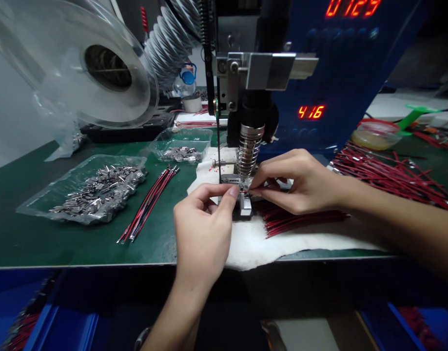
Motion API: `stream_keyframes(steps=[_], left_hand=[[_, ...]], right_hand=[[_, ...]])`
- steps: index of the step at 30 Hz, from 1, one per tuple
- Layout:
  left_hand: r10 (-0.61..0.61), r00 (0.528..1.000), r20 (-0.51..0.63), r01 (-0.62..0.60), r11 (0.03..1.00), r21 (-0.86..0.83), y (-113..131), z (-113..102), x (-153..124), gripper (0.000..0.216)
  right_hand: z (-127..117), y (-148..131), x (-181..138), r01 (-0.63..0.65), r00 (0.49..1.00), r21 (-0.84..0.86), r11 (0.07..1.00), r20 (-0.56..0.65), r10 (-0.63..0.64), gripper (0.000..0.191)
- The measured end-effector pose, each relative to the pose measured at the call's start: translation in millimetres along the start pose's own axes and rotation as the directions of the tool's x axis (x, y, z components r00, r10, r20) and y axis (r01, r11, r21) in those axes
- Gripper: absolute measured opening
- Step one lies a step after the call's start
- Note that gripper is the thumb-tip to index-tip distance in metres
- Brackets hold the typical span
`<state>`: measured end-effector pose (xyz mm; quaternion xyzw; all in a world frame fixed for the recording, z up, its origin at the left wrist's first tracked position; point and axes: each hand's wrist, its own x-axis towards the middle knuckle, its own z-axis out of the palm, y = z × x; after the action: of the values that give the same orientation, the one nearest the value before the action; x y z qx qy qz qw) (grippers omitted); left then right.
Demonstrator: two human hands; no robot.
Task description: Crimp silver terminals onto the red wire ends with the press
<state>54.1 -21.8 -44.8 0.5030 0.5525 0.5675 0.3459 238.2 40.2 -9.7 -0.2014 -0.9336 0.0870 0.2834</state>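
Observation:
My left hand (205, 219) is pinched closed, thumb against forefinger, just left of the small metal fixture (245, 207) under the machine's spring-wrapped tip (250, 146). What it holds is too small to make out. From the right, my right hand (297, 183) also pinches closed, its fingertips on a thin red wire (245, 191) at the fixture. The two sets of fingertips nearly meet there. Beneath my right hand, a bundle of red wires (282, 224) lies on a white cloth (253, 251).
Left on the green table (154, 243) are a clear tray (37, 207) of small metal parts, another tray (205, 139) behind it, and red and black wires (146, 204). A blue machine housing (319, 131) stands behind. More red wires (395, 180) pile up at right.

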Motion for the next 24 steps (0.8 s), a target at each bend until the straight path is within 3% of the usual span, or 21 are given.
stream_keyframes(steps=[9,24], left_hand=[[0.006,1.000,-0.005,-0.006,0.998,0.064,1.5,0.7,0.1,0.016],[0.024,0.999,-0.023,-0.023,1.000,0.019,-3.4,-0.6,-0.5,0.023]], right_hand=[[-2.1,-0.5,-1.2,-0.014,1.000,-0.006,1.000,0.013,0.014,0.008],[-0.4,-1.1,-0.3,-0.069,0.994,-0.067,0.995,-0.088,0.063,0.010]])
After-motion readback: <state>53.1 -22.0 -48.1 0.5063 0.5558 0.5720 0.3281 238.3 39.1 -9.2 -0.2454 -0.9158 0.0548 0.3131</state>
